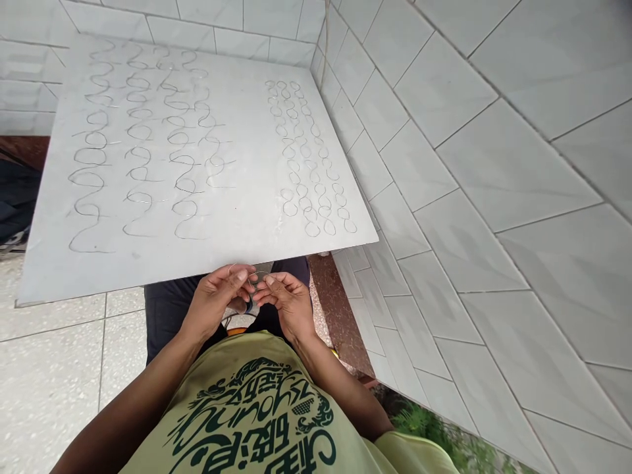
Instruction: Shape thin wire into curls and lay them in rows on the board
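Carefully, the raised left hand [217, 297] and right hand [287, 304] pinch a thin silver wire loop [257, 272] just below a large white rectangular board [237, 224] bearing rows of wavy wire coils [301, 158].

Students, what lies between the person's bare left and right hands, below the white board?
A thin curved wire between the left hand and right hand, head view.

The wire [93, 138] is thin, shiny metal, lying on a smooth, matt grey board [247, 217]. On the right, the tiles [494, 217] are glossy white ceramic with faint veining. The near-left floor [49, 368] is speckled, dull stone. The shirt [247, 408] is printed cloth; the trousers [165, 316] are dark, matt cloth.
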`<state>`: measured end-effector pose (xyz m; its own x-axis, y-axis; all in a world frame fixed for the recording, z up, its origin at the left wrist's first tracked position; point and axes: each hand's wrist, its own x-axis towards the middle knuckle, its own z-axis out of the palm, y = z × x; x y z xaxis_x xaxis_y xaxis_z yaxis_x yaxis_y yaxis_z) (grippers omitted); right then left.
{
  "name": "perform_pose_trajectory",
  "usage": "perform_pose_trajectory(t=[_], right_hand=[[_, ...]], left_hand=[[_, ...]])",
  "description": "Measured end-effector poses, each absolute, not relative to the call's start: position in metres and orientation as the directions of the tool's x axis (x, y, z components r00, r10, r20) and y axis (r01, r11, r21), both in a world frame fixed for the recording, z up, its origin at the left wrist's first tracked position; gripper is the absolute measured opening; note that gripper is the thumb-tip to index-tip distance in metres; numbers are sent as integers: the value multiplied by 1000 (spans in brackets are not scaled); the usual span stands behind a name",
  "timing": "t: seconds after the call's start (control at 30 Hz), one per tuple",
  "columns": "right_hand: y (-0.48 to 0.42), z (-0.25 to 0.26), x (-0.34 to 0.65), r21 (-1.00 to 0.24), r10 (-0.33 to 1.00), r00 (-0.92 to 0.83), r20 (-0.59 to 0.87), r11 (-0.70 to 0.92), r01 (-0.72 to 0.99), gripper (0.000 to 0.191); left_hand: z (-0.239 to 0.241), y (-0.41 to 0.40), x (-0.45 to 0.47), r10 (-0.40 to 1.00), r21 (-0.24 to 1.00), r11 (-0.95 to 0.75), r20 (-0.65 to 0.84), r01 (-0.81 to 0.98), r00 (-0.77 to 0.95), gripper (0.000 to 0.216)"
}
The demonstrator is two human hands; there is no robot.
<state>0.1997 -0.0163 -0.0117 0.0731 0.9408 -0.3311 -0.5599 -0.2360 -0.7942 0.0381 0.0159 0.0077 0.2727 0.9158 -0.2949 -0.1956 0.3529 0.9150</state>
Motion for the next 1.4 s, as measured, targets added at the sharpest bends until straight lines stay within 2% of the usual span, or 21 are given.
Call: perform_pose_trajectory(t=[0.17,0.37,0.53,0.6,0.67,0.73,0.8,0.87,0.9,0.97,1.03,1.2,1.4], right_hand=[[-15,-9,202,-725,922,5,-386,-300,-619,29],[-16,-19,202,-610,868,-197,-456,-465,-641,33],[-20,-21,202,-517,815,-345,-466,-567,-641,32],[-21,-22,205,-524,799,-401,-449,-599,-605,31],[-22,-24,209,-597,797,-431,-423,-603,-530,35],[-22,-28,214,-739,849,-351,-394,-520,-429,40],[-21,-29,221,-903,942,-125,-310,-333,-271,37],[-20,-28,228,-994,988,107,-112,-113,-3,33],[-19,-27,231,-989,988,157,10,-14,148,35],[-16,-24,236,-906,971,118,209,147,396,43],[-14,-22,239,-802,952,-5,305,259,539,49],[-14,-30,236,-661,907,-226,357,416,625,48],[-19,-41,229,-450,860,-357,366,499,741,38]], left_hand=[[6,13,31,870,920,336,-221,-203,440,48],[3,16,34,889,980,200,-186,10,418,38],[1,16,41,906,989,140,-150,52,396,26],[0,16,43,905,985,169,-170,39,389,25],[0,17,43,900,975,220,-214,29,381,26],[1,17,43,903,964,265,-259,29,343,27],[3,17,43,909,954,299,-293,25,296,27],[5,16,42,895,938,346,-333,10,296,27],[6,15,42,879,927,376,-356,0,317,27],[8,11,43,834,896,444,-404,-23,375,29],[9,6,45,780,848,528,-456,-58,429,31],[7,-4,45,662,707,690,-530,-155,531,33],[7,-6,39,628,635,743,-549,-213,552,30]])
